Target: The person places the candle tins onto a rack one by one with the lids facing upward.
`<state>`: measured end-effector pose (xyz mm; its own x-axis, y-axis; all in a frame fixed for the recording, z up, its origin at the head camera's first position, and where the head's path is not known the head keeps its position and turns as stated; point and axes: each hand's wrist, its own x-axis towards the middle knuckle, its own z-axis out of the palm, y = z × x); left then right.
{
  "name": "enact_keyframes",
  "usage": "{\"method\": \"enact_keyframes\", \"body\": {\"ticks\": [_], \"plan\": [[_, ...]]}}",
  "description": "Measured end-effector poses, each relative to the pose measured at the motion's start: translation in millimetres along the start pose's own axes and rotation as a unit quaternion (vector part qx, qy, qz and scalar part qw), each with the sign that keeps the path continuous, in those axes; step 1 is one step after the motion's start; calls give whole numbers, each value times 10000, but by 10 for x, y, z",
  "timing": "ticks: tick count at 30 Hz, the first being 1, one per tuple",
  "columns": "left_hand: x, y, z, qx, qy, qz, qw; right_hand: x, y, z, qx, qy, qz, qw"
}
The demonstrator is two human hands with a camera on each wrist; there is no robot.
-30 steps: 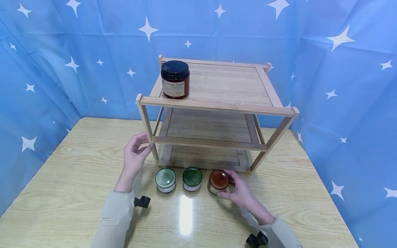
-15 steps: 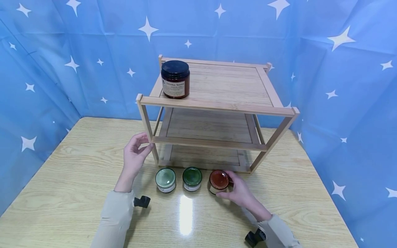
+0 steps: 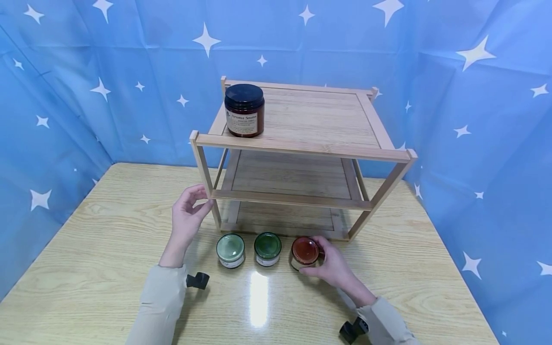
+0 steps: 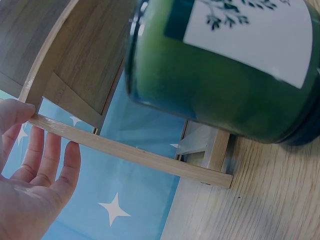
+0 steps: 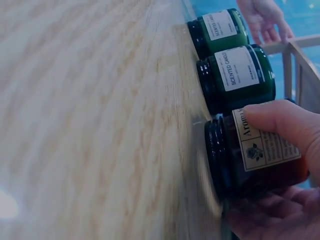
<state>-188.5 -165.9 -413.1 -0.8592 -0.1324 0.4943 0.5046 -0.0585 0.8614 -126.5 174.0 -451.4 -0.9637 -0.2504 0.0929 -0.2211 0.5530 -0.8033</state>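
Observation:
On the left, my left hand (image 3: 187, 213) pinches the front post of a wooden shelf rack (image 3: 310, 115). The left wrist view shows the thumb on one side of the post (image 4: 115, 150) and fingers on the other. My right hand (image 3: 335, 268) grips a red-brown scented candle jar (image 3: 305, 250), thumb across its label in the right wrist view. This jar stands upside down on its black lid, at the table. Left of it are two more upturned candle jars, a dark green one (image 3: 268, 245) and a pale green one (image 3: 230, 247).
A larger amber candle jar (image 3: 244, 115) with a black lid stands upright at the left of the rack's top shelf. Below are two lower shelves. The wooden table (image 3: 108, 225) meets a blue star-patterned curtain (image 3: 151, 72) behind and at the sides.
My right hand and forearm have shifted very slightly left, the thumb further across the red-brown jar. The left hand, the rack and the jars keep their places.

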Motion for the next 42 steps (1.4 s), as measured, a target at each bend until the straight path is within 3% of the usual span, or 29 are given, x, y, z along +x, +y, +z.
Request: {"method": "enact_keyframes", "body": {"ticks": [18, 33, 42], "plan": [[7, 17, 10, -29, -20, 6, 10000, -23, 15, 30, 118, 321, -89, 9994], [3, 13, 3, 18, -50, 43, 10000, -67, -116, -54, 113, 317, -137, 9993], [2, 10, -2, -29, -63, 32, 10000, -101, -254, -128, 155, 289, -381, 9987]]}}
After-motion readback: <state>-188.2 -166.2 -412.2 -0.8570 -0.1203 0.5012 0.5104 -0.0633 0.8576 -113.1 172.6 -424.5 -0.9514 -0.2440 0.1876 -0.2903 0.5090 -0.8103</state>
